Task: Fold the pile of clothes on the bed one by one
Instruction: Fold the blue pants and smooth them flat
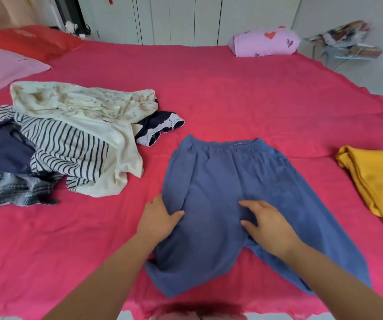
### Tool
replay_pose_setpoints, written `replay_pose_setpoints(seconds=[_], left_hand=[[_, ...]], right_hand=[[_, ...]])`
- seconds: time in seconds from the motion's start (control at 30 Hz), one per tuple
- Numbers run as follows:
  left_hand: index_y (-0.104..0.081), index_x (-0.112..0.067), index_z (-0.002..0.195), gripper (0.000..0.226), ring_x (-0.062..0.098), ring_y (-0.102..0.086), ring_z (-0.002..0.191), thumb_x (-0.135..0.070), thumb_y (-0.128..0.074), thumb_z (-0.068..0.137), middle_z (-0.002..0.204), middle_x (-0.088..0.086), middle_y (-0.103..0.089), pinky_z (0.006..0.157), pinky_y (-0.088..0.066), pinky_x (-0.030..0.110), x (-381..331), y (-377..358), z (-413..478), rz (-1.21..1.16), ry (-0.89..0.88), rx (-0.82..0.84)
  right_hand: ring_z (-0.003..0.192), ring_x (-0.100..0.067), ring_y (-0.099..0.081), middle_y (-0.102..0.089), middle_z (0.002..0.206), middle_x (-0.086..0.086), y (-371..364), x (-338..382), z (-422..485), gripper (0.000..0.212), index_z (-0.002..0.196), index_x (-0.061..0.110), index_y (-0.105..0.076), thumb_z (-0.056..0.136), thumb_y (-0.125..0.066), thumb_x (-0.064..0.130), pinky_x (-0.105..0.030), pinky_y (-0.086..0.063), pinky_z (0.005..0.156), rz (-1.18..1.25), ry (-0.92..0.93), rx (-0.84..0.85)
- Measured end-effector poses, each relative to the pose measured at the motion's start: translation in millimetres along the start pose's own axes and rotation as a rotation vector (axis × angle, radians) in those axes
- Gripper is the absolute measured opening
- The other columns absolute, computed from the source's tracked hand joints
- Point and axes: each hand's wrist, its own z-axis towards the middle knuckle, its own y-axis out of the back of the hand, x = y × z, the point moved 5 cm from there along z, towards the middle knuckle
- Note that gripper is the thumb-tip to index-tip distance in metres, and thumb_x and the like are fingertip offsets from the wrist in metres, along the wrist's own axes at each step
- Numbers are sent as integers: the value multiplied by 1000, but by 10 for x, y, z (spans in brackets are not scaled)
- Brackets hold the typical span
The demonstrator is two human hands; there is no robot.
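Under left hand [160,219] and right hand [270,224], blue elastic-waist fabric trousers [220,176] lie spread.
Left pinches the side edge; right presses flat-fingered.

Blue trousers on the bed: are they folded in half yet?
No, the blue trousers lie spread flat on the bed with both legs apart.

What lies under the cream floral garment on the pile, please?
A black-and-white striped top and a navy piece with white lace trim poke out from under the cream floral garment; anything else beneath is covered.
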Motion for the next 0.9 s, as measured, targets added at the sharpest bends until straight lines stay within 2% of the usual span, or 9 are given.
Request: replay_pose_setpoints(seconds=[0.2, 0.3, 0.47, 0.6, 0.63, 0.7, 0.73, 0.8, 0.9], left_hand=[[-58, -2, 108, 32, 28, -61, 96, -18, -67, 82, 103, 13, -66, 73, -44, 28, -21, 60, -489, -176, 16, 49], [-62, -3, 98, 20, 28, -64, 88, -13, -65, 81, 92, 12, -68, 77, -50, 35, -125, 115, -668, -312, 30, 39], [-56, -8, 110, 32, 27, -63, 96, -4, -65, 79, 102, 10, -65, 85, -52, 38, -467, 137, -833, -581, 48, 77], [-51, -12, 106, 33, 22, -64, 81, 8, -57, 81, 96, 12, -62, 65, -55, 30, -859, 16, -1015, -794, 6, 249], [-50, -16, 104, 35, 19, -65, 75, 12, -54, 82, 92, 11, -62, 61, -55, 27, -952, -41, -1089, -850, 12, 346], [-51, -22, 103, 40, 12, -67, 67, 14, -51, 84, 85, 5, -62, 59, -56, 23, -1109, -142, -1248, -876, -8, 571], [-52, -22, 106, 41, 10, -67, 67, 13, -51, 85, 84, 4, -61, 62, -57, 23, -1140, -180, -1284, -828, -46, 656], [-55, -18, 110, 38, 11, -66, 69, 11, -50, 86, 84, 4, -57, 63, -57, 22, -1120, -124, -1230, -747, -75, 664], [-57, -6, 115, 35, 11, -60, 67, 12, -46, 87, 89, 5, -58, 59, -53, 19, -963, 114, -834, -644, -75, 385]], right_hand=[[127, -20, -44, -49, 136, -5, 58, -176, -421, 53, 138, 19, -42, 89, -58, 32, -25, -31, 106, -39, -96, 21], [128, -19, -43, -50, 136, -5, 99, -119, -560, 56, 138, 20, -43, 88, -59, 39, -24, -30, 106, 22, -109, 8], [124, -13, -46, -52, 131, -2, 114, 251, -649, 54, 135, 22, -47, 87, -60, 42, -19, -31, 102, 166, 7, -13], [116, -8, -55, -62, 121, 7, 135, 539, -660, 30, 115, 26, -60, 94, -45, 42, -18, -39, 98, 715, -83, 76], [112, -10, -59, -65, 117, 7, 141, 598, -654, 38, 111, 26, -63, 93, -40, 50, -25, -44, 97, 871, -131, 129], [97, -14, -68, -72, 102, 1, 176, 634, -636, 48, 107, 21, -66, 91, -38, 56, -30, -55, 81, 1078, -220, 221], [87, -15, -70, -74, 94, -3, 220, 629, -628, 44, 103, 16, -67, 92, -42, 51, -27, -56, 71, 1123, -243, 243], [80, -16, -69, -73, 87, -7, 321, 525, -588, 28, 102, 8, -68, 95, -49, 29, -24, -54, 69, 1127, -280, 219], [81, -14, -62, -70, 93, -6, 486, 253, -519, 25, 104, 8, -68, 98, -44, 10, -23, -46, 71, 969, -354, 168]])
